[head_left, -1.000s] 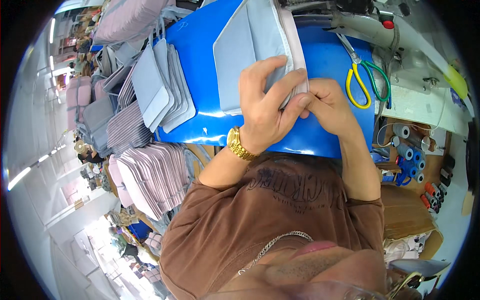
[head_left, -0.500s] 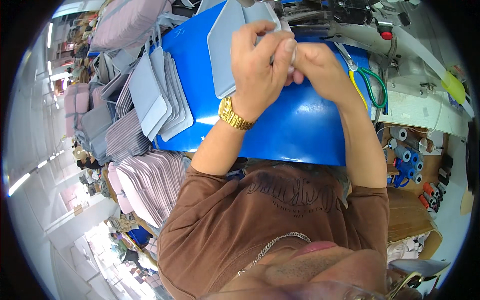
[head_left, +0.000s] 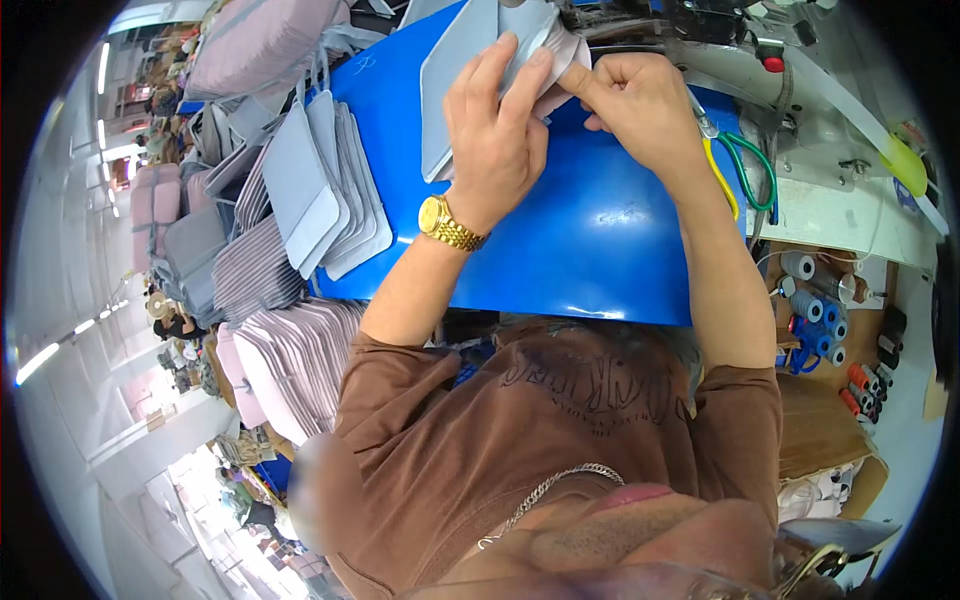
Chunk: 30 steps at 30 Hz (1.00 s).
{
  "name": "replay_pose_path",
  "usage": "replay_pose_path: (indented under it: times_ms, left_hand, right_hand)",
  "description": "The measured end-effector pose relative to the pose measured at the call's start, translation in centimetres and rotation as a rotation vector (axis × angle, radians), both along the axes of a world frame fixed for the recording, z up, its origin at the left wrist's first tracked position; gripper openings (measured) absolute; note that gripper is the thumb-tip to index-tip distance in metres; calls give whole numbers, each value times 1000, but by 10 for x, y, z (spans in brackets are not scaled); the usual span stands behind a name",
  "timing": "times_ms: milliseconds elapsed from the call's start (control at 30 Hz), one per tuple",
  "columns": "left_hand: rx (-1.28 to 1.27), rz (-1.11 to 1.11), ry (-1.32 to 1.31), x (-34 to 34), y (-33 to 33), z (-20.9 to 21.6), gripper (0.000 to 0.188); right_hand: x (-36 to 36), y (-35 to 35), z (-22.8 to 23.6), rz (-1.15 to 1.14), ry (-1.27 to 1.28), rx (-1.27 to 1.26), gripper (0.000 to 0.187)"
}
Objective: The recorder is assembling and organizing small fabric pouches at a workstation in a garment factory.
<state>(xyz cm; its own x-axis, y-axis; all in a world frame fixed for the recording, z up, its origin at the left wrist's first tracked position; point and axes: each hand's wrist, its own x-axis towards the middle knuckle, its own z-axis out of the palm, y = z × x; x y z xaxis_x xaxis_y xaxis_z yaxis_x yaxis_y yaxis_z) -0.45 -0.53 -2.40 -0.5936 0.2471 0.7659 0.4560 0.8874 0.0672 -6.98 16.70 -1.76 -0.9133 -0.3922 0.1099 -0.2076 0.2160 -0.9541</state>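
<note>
A light grey-blue fabric panel with a pale layered edge lies at the far side of the blue tabletop, under the machine's head. My left hand, with a gold watch at the wrist, rests on it with fingers stretched out and slightly apart. To its right, my right hand has its fingers curled, with thumb and forefinger pinching the pale edge of the panel. Part of the panel is hidden under my left hand and the machine.
Scissors with green and yellow handles lie right of my right forearm. A sewing machine stands at the far right. Stacked grey panels hang over the table's left edge, beside striped pink bundles. Thread cones sit lower right.
My hands have come apart from their clasp over the panel. The left one has spread its fingers on the fabric; the right one now pinches its pale edge.
</note>
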Motion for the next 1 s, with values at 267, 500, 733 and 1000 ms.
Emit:
replay_pose_path:
  times_ms: [267,500,733,1000]
  left_hand:
    - [-396,-115,65,-17,-18,59,38]
    - [-570,-107,-154,-7,-4,73,31]
    - [-264,-112,-37,-12,-1,38,29]
    - [-10,-24,-100,-26,23,39,21]
  right_hand:
    - [14,-8,4,-17,-79,-148,44]
    - [23,-14,-25,-7,-126,-112,33]
    - [21,-34,-54,61,-165,-246,32]
    - [17,-42,-47,-43,-67,-268,32]
